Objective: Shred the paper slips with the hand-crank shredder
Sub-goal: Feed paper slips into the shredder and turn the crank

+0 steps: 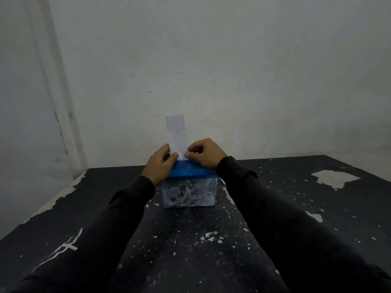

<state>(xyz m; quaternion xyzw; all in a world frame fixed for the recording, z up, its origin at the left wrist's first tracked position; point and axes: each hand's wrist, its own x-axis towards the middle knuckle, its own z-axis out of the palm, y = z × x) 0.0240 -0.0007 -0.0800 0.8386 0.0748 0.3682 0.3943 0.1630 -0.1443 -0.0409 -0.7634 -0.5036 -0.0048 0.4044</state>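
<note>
A small hand-crank shredder (191, 172) with a blue top and a clear bin stands on the dark table (296, 208). The bin (189, 195) holds a heap of white paper shreds. A white paper slip (177, 133) stands upright above the blue top, its lower end at the slot. My left hand (159, 166) pinches the slip's lower left corner and rests on the blue top. My right hand (204, 152) pinches the lower right corner. The crank is hidden behind my right wrist.
The table top is black with worn white patches (334, 178) and scattered paper flecks (211, 235). A pale wall (211, 70) stands right behind the shredder. The table's left edge (53, 204) runs diagonally near a wall corner.
</note>
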